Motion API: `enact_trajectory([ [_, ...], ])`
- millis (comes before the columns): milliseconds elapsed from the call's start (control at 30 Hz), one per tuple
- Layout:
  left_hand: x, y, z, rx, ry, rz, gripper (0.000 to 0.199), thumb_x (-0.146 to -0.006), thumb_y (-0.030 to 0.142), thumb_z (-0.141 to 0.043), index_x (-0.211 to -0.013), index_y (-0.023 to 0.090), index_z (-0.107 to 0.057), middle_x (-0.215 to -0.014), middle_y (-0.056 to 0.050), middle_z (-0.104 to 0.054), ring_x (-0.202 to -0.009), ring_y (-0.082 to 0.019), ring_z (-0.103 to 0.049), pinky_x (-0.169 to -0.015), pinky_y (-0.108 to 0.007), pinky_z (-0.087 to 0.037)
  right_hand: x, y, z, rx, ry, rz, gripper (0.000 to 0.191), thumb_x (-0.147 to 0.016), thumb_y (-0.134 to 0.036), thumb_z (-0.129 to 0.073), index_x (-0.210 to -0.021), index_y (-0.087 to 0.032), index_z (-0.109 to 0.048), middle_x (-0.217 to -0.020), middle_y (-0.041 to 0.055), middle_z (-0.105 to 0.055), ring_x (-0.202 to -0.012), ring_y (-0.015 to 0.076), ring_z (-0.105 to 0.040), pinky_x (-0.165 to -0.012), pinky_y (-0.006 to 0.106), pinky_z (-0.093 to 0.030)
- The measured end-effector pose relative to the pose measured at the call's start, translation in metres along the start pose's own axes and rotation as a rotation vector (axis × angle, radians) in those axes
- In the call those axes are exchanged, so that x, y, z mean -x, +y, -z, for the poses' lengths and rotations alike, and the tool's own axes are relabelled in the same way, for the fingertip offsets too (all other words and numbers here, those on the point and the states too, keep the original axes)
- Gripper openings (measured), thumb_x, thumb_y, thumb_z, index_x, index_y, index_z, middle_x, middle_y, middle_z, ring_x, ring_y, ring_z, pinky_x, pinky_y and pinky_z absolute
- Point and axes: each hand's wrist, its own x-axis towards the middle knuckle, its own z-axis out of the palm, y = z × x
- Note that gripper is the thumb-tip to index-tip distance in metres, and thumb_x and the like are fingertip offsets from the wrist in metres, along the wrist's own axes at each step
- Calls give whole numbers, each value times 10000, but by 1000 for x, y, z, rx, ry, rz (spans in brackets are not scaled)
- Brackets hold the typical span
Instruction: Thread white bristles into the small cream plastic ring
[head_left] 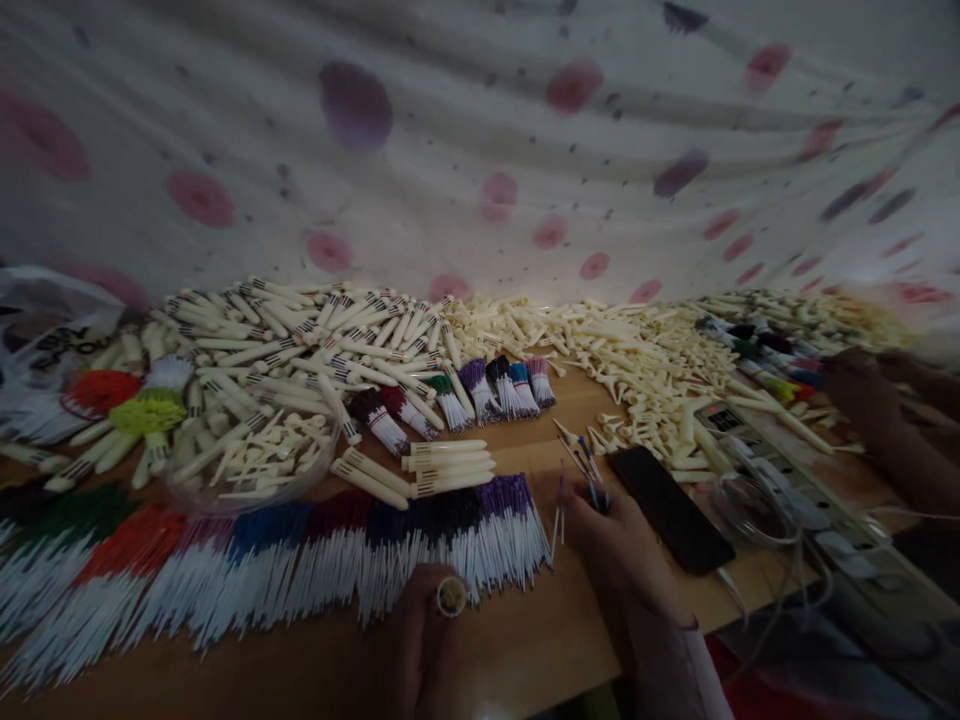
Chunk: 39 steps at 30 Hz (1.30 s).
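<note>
Left hand: at the front edge of the worktop [525, 655], the left hand [416, 630] has its fingers closed round an upright barrel [451, 597], whose round open end faces up.
Right hand: the right hand [630, 545] is between the row of refills and the phone, fingers drawn in close; a few loose refills [587, 458] show at their tips, some with blue ends, but whether the fingers pinch these I cannot tell.
Refill row: colour-ended refills [292, 560] run from the left edge to near the right hand, in green, red, pink, blue, maroon, dark and purple groups, white shafts toward the person.
Laid barrels: a few slotted barrels [450, 467] lie side by side, just behind the row.
Bundles: tied bundles [480, 390] in several colours stand behind those; yellow bundles [150, 408] and red ones [103, 392] lie at left.
Tub: a clear tub [328, 455] holds small cream parts.
Heaps: slotted barrels [300, 330] are piled at back left, cream parts [645, 345] at centre and right.
Phone: a dark phone [670, 510] lies beside the right hand, cable plugged in.
Power strip: the power strip [795, 490] with plugs runs to the right of the phone.
Far right: another person's hands [862, 395] are near more bundles, blurred.
Backdrop: a white sheet [450, 130] with pink and purple spots.
</note>
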Motion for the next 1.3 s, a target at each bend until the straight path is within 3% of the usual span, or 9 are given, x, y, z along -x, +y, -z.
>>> enact_trajectory([
  [200,-22,25,-29,187,-216,-121,223,-971,334,-580,-1122,250,-721,-1323,-84,-674,-1227,-236,-629,-1061,-330,-489,25,-15,-10,-171,32,10,452,-774,-639,-710,-747,-193,-650,-561,-69,-373,-489,91,-243,-426,247,-185],
  [400,-25,34,-30,231,-408,29,247,-897,355,-673,-1088,242,-782,-1253,-89,-735,-1178,-267,-675,-1057,-362,-514,45,-27,-27,-462,-33,25,441,-729,-597,-827,-709,-183,-675,-585,-46,-485,-506,77,-327,-445,213,-238],
  [733,-23,39,-17,205,-397,93,282,-851,355,-693,-1096,262,-796,-1210,-60,-774,-1173,-283,-692,-1058,-384,-536,53,-43,-22,-482,-141,11,404,-636,-521,-910,-665,-185,-688,-535,-47,-511,-494,83,-377,-472,217,-263],
  [900,-14,22,-19,173,-345,87,316,-837,405,-737,-1114,262,-791,-1230,-76,-759,-1193,-287,-681,-1096,-402,-516,51,-41,-17,-388,-216,35,422,-624,-549,-906,-662,-181,-702,-529,-69,-413,-521,93,-341,-511,234,-262],
  [1133,-7,10,-14,117,-364,9,302,-828,417,-762,-1096,285,-803,-1229,-81,-757,-1167,-288,-698,-1090,-418,-530,46,-33,-9,-316,-497,-1,466,-618,-587,-901,-657,-174,-689,-539,-55,-470,-537,103,-366,-531,254,-285],
  [1200,-8,13,-12,113,-415,-2,310,-831,400,-756,-1117,287,-798,-1251,-75,-749,-1187,-287,-689,-1093,-417,-525,46,-34,-7,-334,-491,-5,461,-617,-580,-903,-643,-178,-679,-554,-37,-534,-543,109,-412,-531,254,-309],
  [1300,-8,19,-10,136,-487,12,310,-843,406,-745,-1128,298,-798,-1265,-69,-748,-1206,-290,-683,-1077,-413,-536,44,-36,-6,-366,-375,18,469,-610,-586,-900,-606,-186,-656,-604,-6,-620,-587,129,-490,-565,265,-368],
])
